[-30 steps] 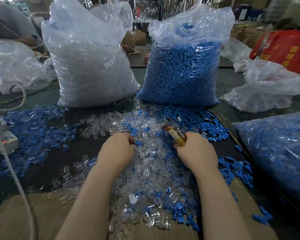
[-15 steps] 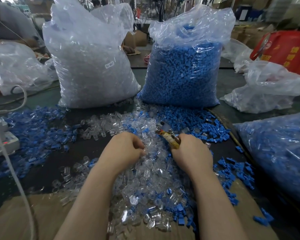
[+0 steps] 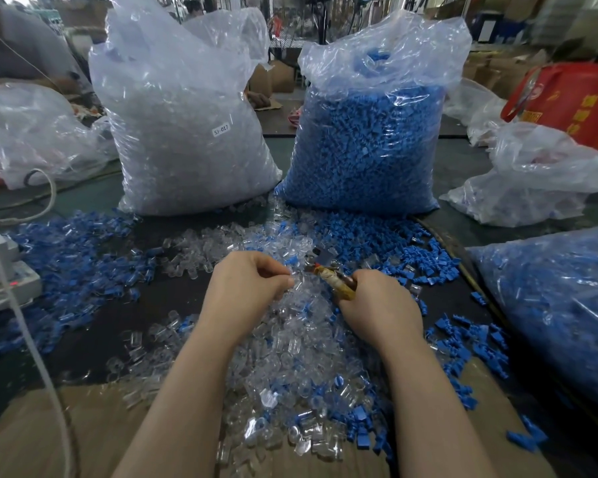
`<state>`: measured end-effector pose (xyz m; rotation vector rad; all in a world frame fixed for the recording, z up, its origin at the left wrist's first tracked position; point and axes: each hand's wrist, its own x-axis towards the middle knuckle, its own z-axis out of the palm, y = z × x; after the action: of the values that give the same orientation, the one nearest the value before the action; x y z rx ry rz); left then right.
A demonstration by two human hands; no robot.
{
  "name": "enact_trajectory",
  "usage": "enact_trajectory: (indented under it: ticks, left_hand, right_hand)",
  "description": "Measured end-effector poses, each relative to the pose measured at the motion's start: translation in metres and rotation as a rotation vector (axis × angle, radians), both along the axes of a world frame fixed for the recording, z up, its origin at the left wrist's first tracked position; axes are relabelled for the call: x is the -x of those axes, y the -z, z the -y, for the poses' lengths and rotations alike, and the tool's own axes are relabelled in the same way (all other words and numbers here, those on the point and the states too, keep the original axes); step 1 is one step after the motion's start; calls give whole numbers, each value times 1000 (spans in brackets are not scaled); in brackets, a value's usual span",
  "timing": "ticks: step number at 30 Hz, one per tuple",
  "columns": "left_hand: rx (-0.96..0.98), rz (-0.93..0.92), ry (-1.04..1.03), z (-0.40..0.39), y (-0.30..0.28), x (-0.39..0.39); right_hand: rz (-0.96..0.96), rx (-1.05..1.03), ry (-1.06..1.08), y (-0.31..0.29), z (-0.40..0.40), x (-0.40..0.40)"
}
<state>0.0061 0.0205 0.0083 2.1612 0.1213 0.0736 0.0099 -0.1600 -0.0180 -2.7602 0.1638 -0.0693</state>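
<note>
My left hand (image 3: 246, 284) hovers over a heap of small clear plastic caps (image 3: 290, 343), its fingers curled and pinching a clear cap at the fingertips. My right hand (image 3: 377, 308) grips the yellow-brown wrapped handle of a small metal tool (image 3: 328, 274), whose metal tip points up and left toward my left hand's fingertips. Loose blue plastic pieces (image 3: 377, 236) lie scattered around and among the clear ones on the dark table.
A tall bag of clear caps (image 3: 183, 132) and a tall bag of blue pieces (image 3: 370, 132) stand at the back. Another bag of blue parts (image 3: 553, 305) lies right. A white power strip (image 3: 4, 274) with cable sits left. Cardboard (image 3: 49, 426) covers the near edge.
Both hands have drawn slightly toward me and closer together. My left hand rose from the heap with a clear cap, and the tool tip now nearly meets it.
</note>
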Motion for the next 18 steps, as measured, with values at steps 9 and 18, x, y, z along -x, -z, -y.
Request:
enact_trajectory:
  ticks: [9, 18]
  left_hand:
    - [133, -35, 7, 3, 4, -2]
    - [438, -51, -3, 4, -1, -1]
  right_hand:
    - [17, 8, 24, 1, -2, 0]
    - [101, -246, 105, -1, 5, -2]
